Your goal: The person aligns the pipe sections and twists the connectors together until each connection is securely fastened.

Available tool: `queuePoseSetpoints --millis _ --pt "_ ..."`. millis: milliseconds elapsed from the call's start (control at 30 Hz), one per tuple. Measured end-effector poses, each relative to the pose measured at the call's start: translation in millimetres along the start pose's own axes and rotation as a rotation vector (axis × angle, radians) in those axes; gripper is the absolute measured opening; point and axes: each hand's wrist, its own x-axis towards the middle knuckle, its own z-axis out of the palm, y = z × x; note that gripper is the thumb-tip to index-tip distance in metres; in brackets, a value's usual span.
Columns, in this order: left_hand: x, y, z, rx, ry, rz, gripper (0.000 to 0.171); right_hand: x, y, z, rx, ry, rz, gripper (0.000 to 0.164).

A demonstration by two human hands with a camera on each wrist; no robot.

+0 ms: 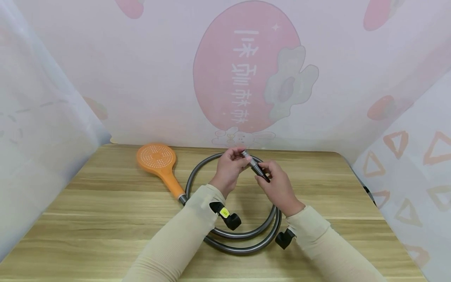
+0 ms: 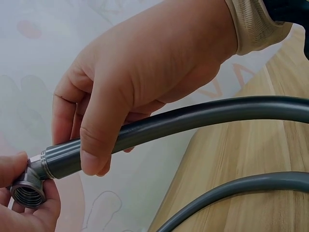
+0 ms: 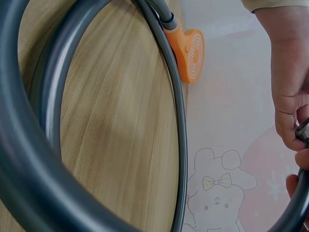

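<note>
A dark grey shower hose (image 1: 243,250) lies in loops on the table, with an orange shower head (image 1: 156,157) joined to one end. My left hand (image 1: 226,172) pinches a silver metal fitting with a threaded round opening (image 2: 35,173) at the hose's other, raised end. On the dark collar (image 2: 65,158) just behind that fitting, the thumb and fingers of my right hand (image 1: 279,190) grip the hose. Both hands are above the far part of the loops. In the right wrist view, the fitting is mostly cut off at the edge.
The wooden table (image 1: 105,231) ends at a pale printed curtain (image 1: 158,78) close behind the hands. More curtain hangs at both sides. The shower head lies face up at the far left, its handle pointing towards the loops.
</note>
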Motion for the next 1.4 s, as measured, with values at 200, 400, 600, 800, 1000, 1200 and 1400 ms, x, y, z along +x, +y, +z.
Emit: queuePoseSetpoints --millis 200,400,600,800,1000,1200,1400 --pt "0.6 -1.4 0.2 0.002 -0.009 -0.003 0.033 -0.9 1.2 -0.7 -0.008 0.001 -0.004 0.029" --pt "-0.4 -1.7 0.8 0.008 -0.004 -0.007 0.033 -1.7 2.7 -0.8 -0.014 0.0 0.003 0.031" --pt "-0.6 -2.6 0.3 0.002 -0.001 -0.002 0.033 -1.4 2.8 -0.7 -0.005 0.0 0.004 0.03" --pt "0.3 -3.5 0.1 0.002 0.001 -0.002 0.032 -1.4 1.3 -0.9 0.002 -0.001 0.012 0.03" --pt "0.4 -2.6 1.3 0.01 0.007 -0.001 0.032 -1.3 1.1 -1.2 -0.001 0.004 0.003 0.03" --pt "-0.2 -1.6 3.3 0.017 0.014 0.009 0.032 -1.2 1.7 -1.6 -0.012 0.008 -0.006 0.03" --pt "-0.9 0.6 3.5 0.019 0.011 0.008 0.032 -0.6 2.3 -3.0 -0.004 -0.006 -0.002 0.032"
